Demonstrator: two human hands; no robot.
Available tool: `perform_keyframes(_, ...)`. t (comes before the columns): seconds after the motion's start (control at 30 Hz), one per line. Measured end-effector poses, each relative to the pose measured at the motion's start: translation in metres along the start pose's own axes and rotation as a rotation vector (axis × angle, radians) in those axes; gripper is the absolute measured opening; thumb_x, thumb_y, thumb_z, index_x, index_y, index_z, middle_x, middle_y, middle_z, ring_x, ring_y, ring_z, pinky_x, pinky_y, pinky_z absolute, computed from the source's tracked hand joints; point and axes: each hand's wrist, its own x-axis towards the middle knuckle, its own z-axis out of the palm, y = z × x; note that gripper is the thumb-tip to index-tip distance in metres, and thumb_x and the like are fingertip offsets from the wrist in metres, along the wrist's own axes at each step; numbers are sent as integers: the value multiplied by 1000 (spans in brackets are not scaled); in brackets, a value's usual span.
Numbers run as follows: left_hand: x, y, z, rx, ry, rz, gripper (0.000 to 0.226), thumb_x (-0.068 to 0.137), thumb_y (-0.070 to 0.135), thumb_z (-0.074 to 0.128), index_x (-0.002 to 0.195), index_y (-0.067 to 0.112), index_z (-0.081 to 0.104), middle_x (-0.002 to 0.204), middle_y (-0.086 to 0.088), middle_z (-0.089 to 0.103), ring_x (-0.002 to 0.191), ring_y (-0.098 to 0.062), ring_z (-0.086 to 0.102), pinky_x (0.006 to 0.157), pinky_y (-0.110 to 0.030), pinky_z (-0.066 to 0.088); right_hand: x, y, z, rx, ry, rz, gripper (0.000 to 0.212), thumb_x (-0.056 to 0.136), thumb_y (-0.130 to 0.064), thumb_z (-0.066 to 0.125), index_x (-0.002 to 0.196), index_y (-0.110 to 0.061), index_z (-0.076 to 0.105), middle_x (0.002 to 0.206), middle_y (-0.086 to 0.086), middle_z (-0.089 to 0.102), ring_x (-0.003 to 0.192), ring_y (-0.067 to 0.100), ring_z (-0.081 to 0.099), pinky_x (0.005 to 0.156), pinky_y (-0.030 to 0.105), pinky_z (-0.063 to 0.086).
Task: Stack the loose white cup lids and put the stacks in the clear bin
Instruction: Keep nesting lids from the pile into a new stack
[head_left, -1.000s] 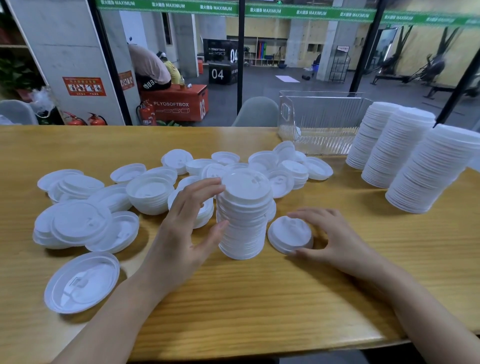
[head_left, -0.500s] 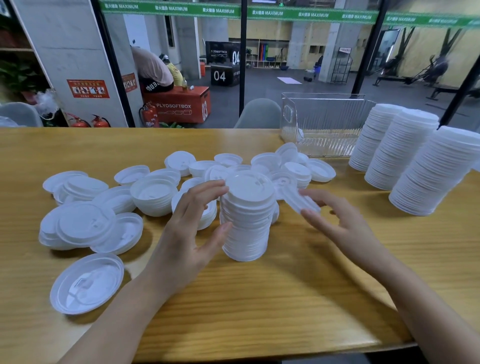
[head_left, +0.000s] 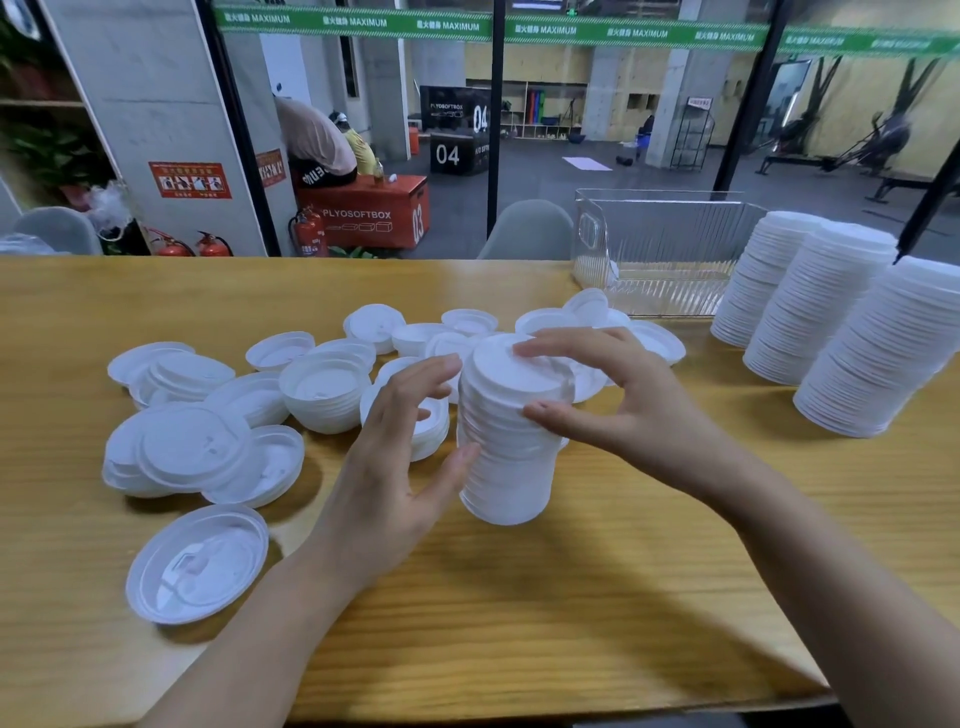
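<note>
White cup lids in a short stack (head_left: 506, 441) stand on the wooden table (head_left: 519, 623) at centre. The left hand (head_left: 395, 467) cups its side with fingers spread; the right hand (head_left: 608, 400) presses a lid onto the top, thumb against the stack's side. A single lid (head_left: 197, 564) lies upturned nearest, and behind are many loose lids (head_left: 249, 410), thin, round, glossy plastic with raised rims. Further right lean three tall finished stacks (head_left: 831, 322), not yet binned. The ribbed clear bin (head_left: 670, 249) beyond looks nearly empty, so most work remains.
</note>
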Motion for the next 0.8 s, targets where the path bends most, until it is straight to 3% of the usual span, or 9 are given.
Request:
perform_keyframes(0.3,0,0,0,16,-1,9,58,89,30,61,141,22,37,138,8,48,120,-10,53,98,-14,39,1,1,2,-25,-21,-9,48,74,-64,63,120,-49,60,125,-37,55,124,4,44,103,21,35)
perform_keyframes(0.47,0,-1,0,12,-4,6,57,89,31,60,141,25,37,137,9,47,120,-14,52,98,-16,38,-10,7,2,26,8,76,75,67,-67,67,135,-49,43,128,-29,53,122,4,46,98,22,36)
perform_keyframes(0.63,0,-2,1,15,1,-13,57,90,33,58,141,26,36,136,13,46,120,-13,51,98,-16,38,-40,35,27,-60,-71,271,93,51,-76,69,130,-41,35,108,-22,58,110,6,52,99,41,42)
perform_keyframes(0.8,-1,-6,1,47,29,-34,55,90,34,57,140,25,38,132,20,46,118,-10,51,98,-15,37,-47,38,45,-203,-139,323,110,53,-67,78,144,-39,24,117,-20,56,116,8,45,103,40,36)
